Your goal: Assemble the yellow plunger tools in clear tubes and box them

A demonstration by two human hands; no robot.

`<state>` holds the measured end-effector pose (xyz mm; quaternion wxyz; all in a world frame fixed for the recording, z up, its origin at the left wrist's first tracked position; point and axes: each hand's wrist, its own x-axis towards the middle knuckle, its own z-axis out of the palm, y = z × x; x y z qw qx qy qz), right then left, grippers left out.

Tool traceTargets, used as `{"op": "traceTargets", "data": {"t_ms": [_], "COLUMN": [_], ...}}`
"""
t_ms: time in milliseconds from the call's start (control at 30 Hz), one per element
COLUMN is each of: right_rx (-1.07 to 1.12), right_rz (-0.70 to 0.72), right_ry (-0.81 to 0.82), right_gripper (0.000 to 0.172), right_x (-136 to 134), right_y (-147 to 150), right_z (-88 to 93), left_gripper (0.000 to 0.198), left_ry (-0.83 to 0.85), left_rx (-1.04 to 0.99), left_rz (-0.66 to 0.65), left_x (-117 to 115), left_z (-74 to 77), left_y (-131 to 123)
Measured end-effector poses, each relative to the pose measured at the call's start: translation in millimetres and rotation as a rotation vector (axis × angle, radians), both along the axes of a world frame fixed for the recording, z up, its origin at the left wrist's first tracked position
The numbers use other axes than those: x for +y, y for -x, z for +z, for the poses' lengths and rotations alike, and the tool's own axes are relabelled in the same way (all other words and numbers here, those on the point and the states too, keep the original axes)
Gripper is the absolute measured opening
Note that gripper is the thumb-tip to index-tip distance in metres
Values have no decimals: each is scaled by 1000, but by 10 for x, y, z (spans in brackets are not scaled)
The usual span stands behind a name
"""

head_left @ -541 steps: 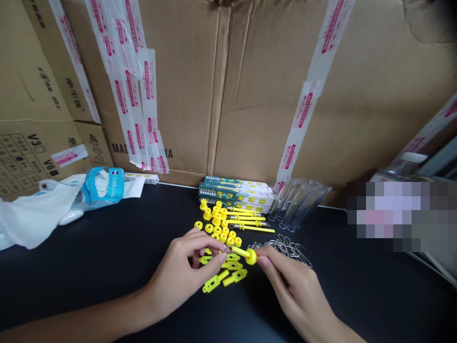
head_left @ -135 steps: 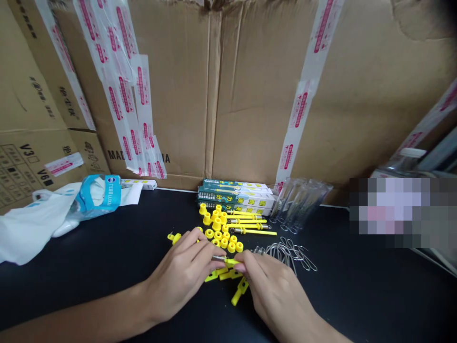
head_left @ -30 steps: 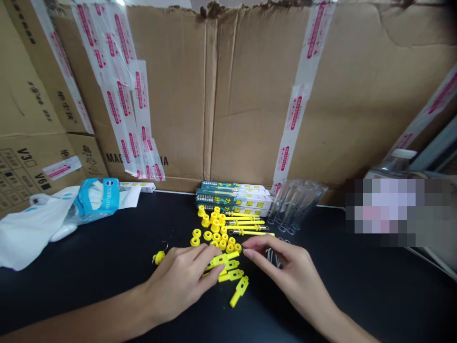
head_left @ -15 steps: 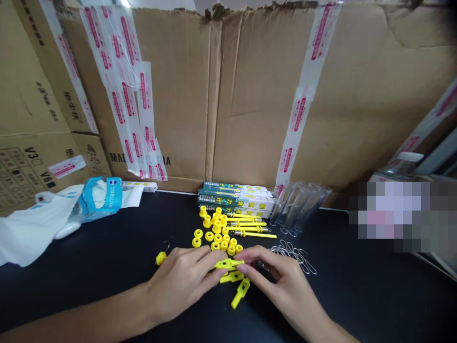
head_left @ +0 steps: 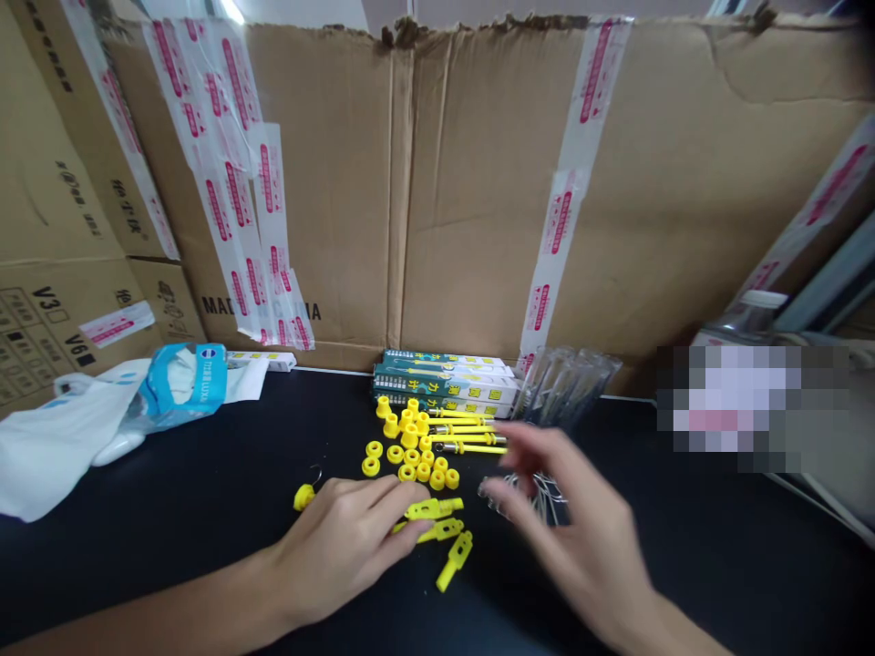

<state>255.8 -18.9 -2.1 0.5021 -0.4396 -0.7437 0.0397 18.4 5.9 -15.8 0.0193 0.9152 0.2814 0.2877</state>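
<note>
My left hand pinches a flat yellow plastic piece with slots and a narrow stem, which points right. Just below it on the black table lie similar yellow pieces; one loose piece is tilted nearer to me. My right hand is off to the right with thumb and fingers apart, empty and slightly blurred. It hovers above bent metal wire hooks and partly hides them. Beyond my hands are several yellow rings and caps. Beside these lie yellow rods with metal springs.
Printed spring-scale boxes and clear plastic tubes stand against the cardboard wall. A yellow cap with a hook lies left of my left hand. A blue tissue pack is at far left, a bottle at far right.
My right hand has let go of the yellow piece and moved right and up, its fingers spreading. The left hand still holds the piece in nearly the same place.
</note>
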Motion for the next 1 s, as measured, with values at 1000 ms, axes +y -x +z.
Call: {"op": "traceTargets", "data": {"t_ms": [1000], "right_rx": [118], "right_rz": [-353], "right_ry": [771], "right_gripper": [51], "right_x": [752], "right_y": [-1511], "right_z": [-34], "left_gripper": [25], "left_ry": [72], "left_rx": [6], "left_rz": [28], "left_x": [24], "left_z": [-11], "left_y": [-14]}}
